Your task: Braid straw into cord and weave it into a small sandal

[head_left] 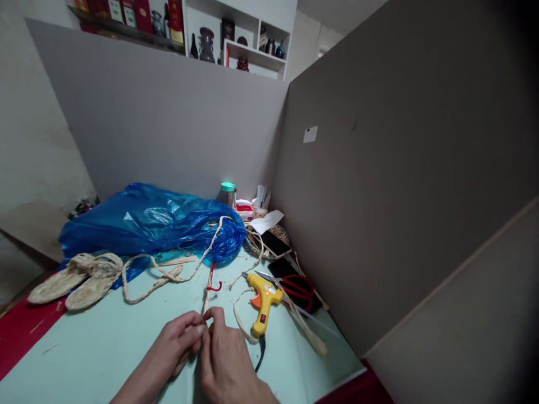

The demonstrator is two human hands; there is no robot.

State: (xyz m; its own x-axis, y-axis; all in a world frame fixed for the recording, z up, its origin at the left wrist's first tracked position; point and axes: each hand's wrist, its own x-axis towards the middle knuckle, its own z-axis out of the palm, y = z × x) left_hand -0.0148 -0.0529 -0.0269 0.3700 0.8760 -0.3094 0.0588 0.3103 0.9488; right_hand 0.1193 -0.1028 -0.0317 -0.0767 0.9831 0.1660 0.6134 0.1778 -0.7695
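My left hand (177, 341) and my right hand (227, 354) meet at the front middle of the table, both closed with fingertips pinched together. Between them runs a pale straw cord (206, 302), which stretches away from my fingertips. At its far end a red string (215, 288) is tied round it. What lies right under my fingertips is hidden. Just right of my right hand rests a yellow glue gun (265, 297) with an orange trigger, its black cable running toward me. A long braided straw rope (191, 276) curves across the table beyond my hands.
Woven straw slippers (90, 286) lie at the left, by a large blue plastic bag (147, 219). Red-handled scissors (298, 289) lie over a dark flat object at the right. Behind stand a basket (255, 247) with a phone, and a green-lidded bottle (228, 193). Grey partitions (189, 123) enclose the table.
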